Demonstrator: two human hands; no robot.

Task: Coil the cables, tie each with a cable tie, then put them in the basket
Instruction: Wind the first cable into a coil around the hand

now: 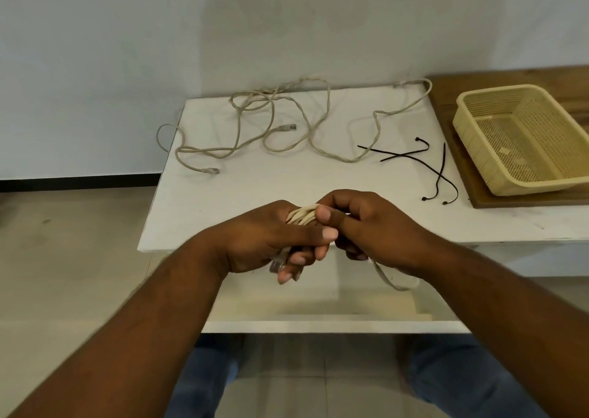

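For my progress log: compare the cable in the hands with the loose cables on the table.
The held cable is gathered into tight loops; the loose cables sprawl in tangled curves. The left hand and right hand grip the held cable; the loose cables lie untouched on the table. Both are pale beige.

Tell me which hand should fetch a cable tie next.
Right. The cable ties lie on the table's right side, nearer the right hand. The left hand's grip wraps the coil, so it should probably hold that together.
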